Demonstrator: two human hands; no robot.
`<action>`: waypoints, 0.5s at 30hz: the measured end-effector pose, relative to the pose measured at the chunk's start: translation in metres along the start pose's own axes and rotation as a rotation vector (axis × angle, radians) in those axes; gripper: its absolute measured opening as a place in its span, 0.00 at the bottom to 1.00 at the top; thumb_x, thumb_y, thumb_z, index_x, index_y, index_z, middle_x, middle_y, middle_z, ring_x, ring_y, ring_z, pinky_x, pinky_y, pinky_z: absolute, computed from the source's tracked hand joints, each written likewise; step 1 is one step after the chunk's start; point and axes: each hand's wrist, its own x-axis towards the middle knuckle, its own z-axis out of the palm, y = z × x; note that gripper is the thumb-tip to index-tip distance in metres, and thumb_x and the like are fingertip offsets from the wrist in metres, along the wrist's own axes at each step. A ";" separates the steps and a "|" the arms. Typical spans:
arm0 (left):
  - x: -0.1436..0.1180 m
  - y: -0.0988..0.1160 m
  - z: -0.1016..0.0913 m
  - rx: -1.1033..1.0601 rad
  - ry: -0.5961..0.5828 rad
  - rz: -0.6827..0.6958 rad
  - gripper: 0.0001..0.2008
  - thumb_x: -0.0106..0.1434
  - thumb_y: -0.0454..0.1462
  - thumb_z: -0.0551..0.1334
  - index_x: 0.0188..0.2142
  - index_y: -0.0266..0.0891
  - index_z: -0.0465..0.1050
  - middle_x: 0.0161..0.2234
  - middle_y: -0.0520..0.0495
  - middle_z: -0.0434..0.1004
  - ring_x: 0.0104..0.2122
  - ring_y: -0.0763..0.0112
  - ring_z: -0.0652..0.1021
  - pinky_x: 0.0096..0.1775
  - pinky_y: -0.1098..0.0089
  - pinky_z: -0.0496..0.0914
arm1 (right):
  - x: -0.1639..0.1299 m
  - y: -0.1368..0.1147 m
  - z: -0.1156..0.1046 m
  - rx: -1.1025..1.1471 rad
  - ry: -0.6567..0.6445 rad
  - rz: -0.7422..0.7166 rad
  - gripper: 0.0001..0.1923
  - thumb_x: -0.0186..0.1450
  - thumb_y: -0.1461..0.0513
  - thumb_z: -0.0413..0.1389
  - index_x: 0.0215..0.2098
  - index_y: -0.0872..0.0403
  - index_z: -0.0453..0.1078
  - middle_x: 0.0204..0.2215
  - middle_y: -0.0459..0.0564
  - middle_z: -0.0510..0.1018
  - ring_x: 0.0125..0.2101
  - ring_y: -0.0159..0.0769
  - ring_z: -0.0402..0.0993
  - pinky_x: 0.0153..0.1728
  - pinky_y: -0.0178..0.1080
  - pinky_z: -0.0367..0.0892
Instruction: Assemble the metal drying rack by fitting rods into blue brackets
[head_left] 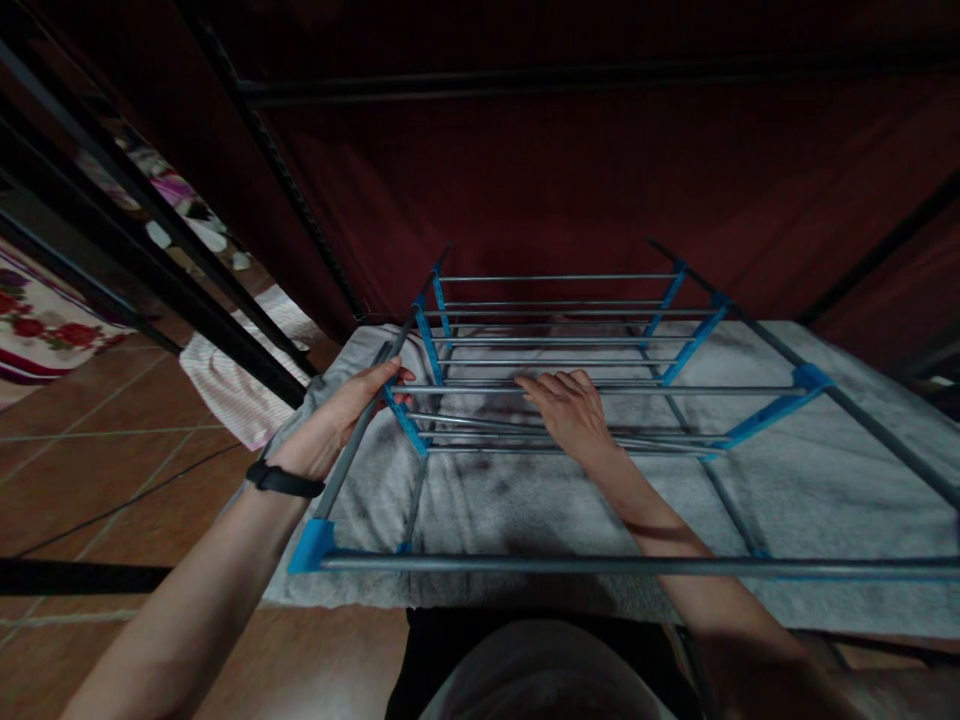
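A grey rack [555, 390] with blue joints is seen lying over a grey towel [825, 480]. The left hand [360, 400] is clamped on the rack's side bar at 9 o'clock, with a black band [283, 481] on its wrist. The right hand [571, 408] is laid on the middle rods, its fingers held together and flat, gripping nothing.
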 end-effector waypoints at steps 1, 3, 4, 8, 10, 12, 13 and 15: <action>-0.001 0.000 0.000 -0.009 -0.007 -0.005 0.15 0.63 0.47 0.64 0.35 0.35 0.74 0.21 0.52 0.72 0.25 0.72 0.75 0.32 0.72 0.72 | 0.000 -0.001 0.000 -0.004 0.000 0.009 0.16 0.75 0.60 0.49 0.57 0.50 0.72 0.37 0.49 0.80 0.39 0.39 0.71 0.43 0.43 0.56; -0.002 0.000 0.000 -0.037 -0.008 -0.018 0.15 0.63 0.46 0.65 0.37 0.36 0.74 0.23 0.53 0.73 0.26 0.72 0.75 0.34 0.71 0.72 | -0.002 -0.004 0.001 -0.001 0.005 0.034 0.16 0.75 0.59 0.49 0.58 0.51 0.71 0.39 0.50 0.80 0.40 0.40 0.71 0.46 0.44 0.57; -0.002 0.000 -0.001 -0.039 -0.005 -0.026 0.15 0.62 0.47 0.65 0.38 0.36 0.74 0.23 0.53 0.73 0.27 0.72 0.75 0.35 0.70 0.72 | -0.002 -0.005 0.002 0.007 0.012 0.045 0.17 0.75 0.59 0.49 0.59 0.51 0.70 0.40 0.50 0.80 0.41 0.40 0.71 0.49 0.44 0.57; 0.004 -0.002 -0.003 0.029 0.003 -0.025 0.19 0.61 0.51 0.65 0.41 0.37 0.76 0.21 0.54 0.72 0.29 0.71 0.76 0.40 0.69 0.73 | -0.005 -0.007 0.005 0.041 0.060 0.066 0.17 0.75 0.59 0.50 0.60 0.49 0.69 0.48 0.50 0.79 0.47 0.39 0.71 0.59 0.46 0.52; 0.007 -0.003 -0.004 0.066 0.009 -0.017 0.20 0.60 0.52 0.65 0.41 0.38 0.76 0.21 0.55 0.72 0.30 0.70 0.77 0.41 0.68 0.73 | -0.007 -0.005 0.007 0.039 0.068 0.093 0.16 0.74 0.59 0.50 0.58 0.48 0.70 0.48 0.49 0.80 0.47 0.38 0.71 0.59 0.45 0.52; 0.009 -0.004 -0.005 0.080 0.025 -0.015 0.21 0.58 0.53 0.66 0.40 0.39 0.77 0.20 0.55 0.71 0.30 0.70 0.76 0.42 0.67 0.73 | -0.008 -0.003 0.009 0.037 0.057 0.110 0.15 0.74 0.60 0.50 0.56 0.48 0.72 0.44 0.49 0.80 0.44 0.38 0.71 0.56 0.45 0.55; 0.010 -0.004 -0.005 0.079 0.033 -0.016 0.20 0.58 0.53 0.66 0.40 0.40 0.77 0.20 0.56 0.71 0.29 0.71 0.76 0.43 0.67 0.74 | -0.008 -0.001 0.009 0.038 0.048 0.112 0.15 0.74 0.60 0.50 0.55 0.47 0.73 0.42 0.48 0.81 0.42 0.38 0.71 0.54 0.44 0.57; 0.011 -0.005 -0.005 0.075 0.050 -0.022 0.20 0.59 0.53 0.66 0.40 0.41 0.76 0.20 0.56 0.72 0.28 0.72 0.75 0.43 0.67 0.74 | -0.007 0.000 0.010 0.045 0.038 0.106 0.14 0.74 0.61 0.50 0.55 0.47 0.73 0.41 0.48 0.81 0.41 0.38 0.71 0.51 0.44 0.59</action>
